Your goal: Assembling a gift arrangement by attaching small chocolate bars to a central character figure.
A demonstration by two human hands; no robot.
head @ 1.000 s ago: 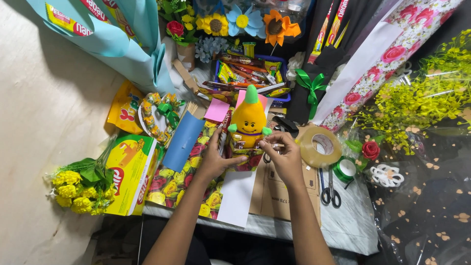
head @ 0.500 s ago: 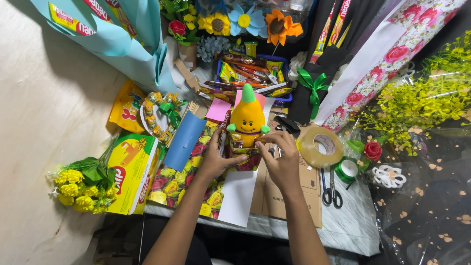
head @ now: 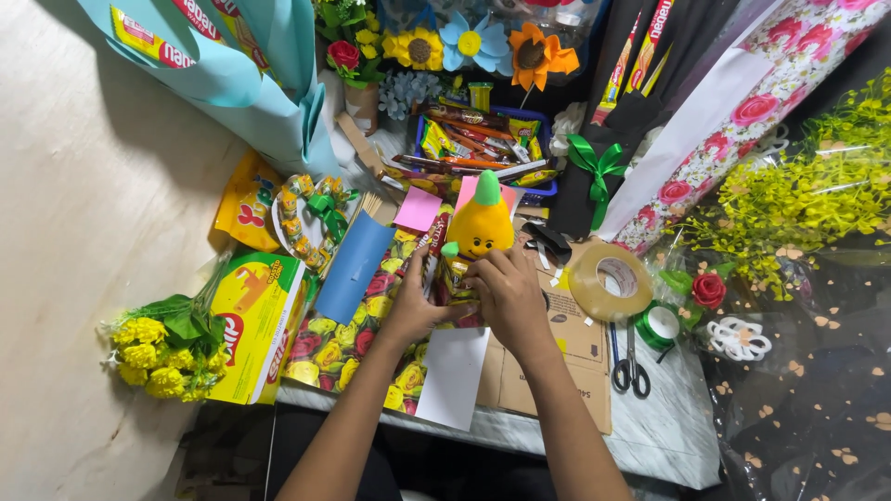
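Fingers of both hands clamp a small packet (head: 457, 278) under the yellow plush (head: 481, 225); yellow box (head: 255, 325) lies left.

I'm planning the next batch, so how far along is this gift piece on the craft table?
Done, by the look of it: the yellow plush toy with a green top already stands on a small wrapped packet. In hand: the left hand steadies the packet's side while the right hand presses on its front. Left: the roll of brown tape, the black-handled scissors and the green ribbon bow lie untouched.
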